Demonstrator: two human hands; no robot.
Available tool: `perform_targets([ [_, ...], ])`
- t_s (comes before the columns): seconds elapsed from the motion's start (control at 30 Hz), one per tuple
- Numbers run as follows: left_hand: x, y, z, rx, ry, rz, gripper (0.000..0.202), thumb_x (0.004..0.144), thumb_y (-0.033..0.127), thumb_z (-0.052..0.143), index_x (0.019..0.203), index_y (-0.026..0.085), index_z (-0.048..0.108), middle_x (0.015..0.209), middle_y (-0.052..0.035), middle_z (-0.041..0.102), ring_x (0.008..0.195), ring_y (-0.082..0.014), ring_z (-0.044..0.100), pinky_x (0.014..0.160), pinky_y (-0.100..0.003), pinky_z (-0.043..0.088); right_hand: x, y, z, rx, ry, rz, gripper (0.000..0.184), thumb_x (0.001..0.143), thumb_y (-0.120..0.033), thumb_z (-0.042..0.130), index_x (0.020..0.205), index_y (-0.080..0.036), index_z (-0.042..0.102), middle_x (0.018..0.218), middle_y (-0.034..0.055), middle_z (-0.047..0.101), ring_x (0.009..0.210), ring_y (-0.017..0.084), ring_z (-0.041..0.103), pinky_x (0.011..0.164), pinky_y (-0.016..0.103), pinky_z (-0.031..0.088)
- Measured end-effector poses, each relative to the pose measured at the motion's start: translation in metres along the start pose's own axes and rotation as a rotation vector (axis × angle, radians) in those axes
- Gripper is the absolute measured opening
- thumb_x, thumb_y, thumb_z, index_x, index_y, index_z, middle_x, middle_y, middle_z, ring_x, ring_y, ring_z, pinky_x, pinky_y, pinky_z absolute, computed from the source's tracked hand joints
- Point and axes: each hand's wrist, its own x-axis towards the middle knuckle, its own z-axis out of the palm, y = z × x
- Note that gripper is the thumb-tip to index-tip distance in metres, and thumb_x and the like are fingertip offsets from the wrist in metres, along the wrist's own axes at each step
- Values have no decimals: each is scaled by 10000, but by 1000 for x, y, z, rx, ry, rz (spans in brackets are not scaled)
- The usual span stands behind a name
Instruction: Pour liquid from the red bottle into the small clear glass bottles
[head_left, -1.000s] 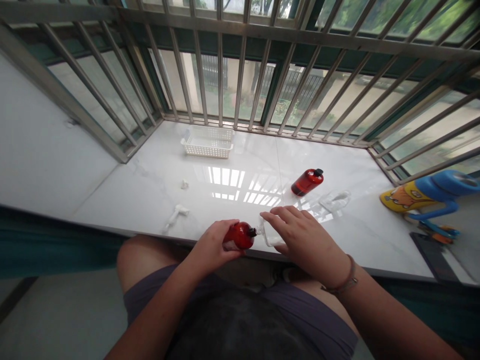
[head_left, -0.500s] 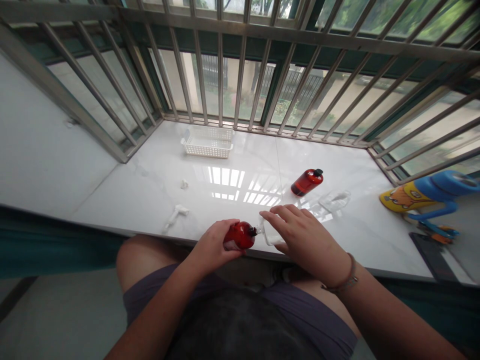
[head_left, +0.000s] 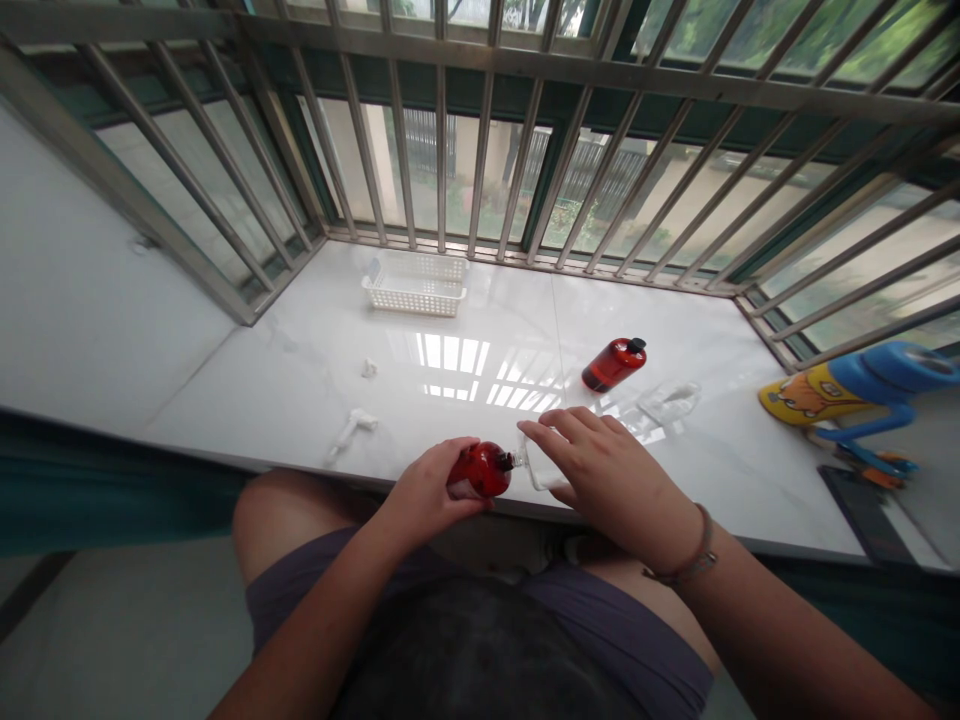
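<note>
Gripping at ledge edge [head_left: 787, 545]: left hand [head_left: 420, 495], red bottle [head_left: 481, 470]; right hand [head_left: 615, 485], clear bottle [head_left: 538, 468].

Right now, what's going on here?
A seated person's left hand grips a red plastic bottle, its black tip at the neck of a small clear bottle held in the right hand. On the white marble ledge lie another red bottle, another clear bottle and white scraps, with a white plastic basket near the bars.
</note>
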Motion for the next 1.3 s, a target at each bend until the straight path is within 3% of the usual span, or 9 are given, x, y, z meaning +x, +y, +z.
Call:
perform_targets([
  [0.7, 1, 1, 4, -72, 24, -38, 812, 720, 295, 1006, 1430, 296, 611, 1428, -66, 730, 1306, -314, 702, 1146, -457, 538, 0, 4, 3, 66, 34, 1, 893, 741, -65, 933, 1533, -221, 551, 1383, 150, 709, 1214, 394, 676, 957, 549, 590],
  [0.9, 1, 3, 5, -71, 37, -39, 830, 706, 311, 1021, 1423, 291, 603, 1406, -54, 740, 1285, -299, 713, 1136, -442, 547, -6, 11, 17, 194, 83, 31, 928, 804, -124, 912, 1605, -285, 471, 1412, 128, 706, 1230, 395, 681, 943, 583, 612],
  [1.07, 0, 6, 6, -99, 31, -56, 815, 706, 308, 1019, 1405, 293, 599, 1389, -55, 745, 1262, -298, 720, 1111, -440, 560, -15, 14, 36, 360, 165, 70, 977, 826, -174, 898, 1652, -311, 394, 1438, 124, 695, 1285, 390, 678, 1057, 611, 596],
  [1.2, -1, 10, 5, -152, 48, -90, 788, 699, 324, 1022, 1370, 282, 610, 1345, -53, 760, 1217, -290, 741, 1076, -420, 584, -25, 11, 55, 522, 270, 195, 767, 865, -283, 879, 1521, -272, 482, 1399, 152, 686, 1275, 393, 690, 1077, 600, 591],
  [1.3, -3, 12, 2, -192, 83, -113, 769, 704, 343, 1016, 1355, 280, 611, 1325, -49, 768, 1214, -291, 751, 1059, -407, 600, -33, 7, 68, 702, 276, 333, 682, 862, -406, 895, 1419, -283, 521, 1368, 133, 683, 1241, 376, 702, 1047, 571, 603],
])
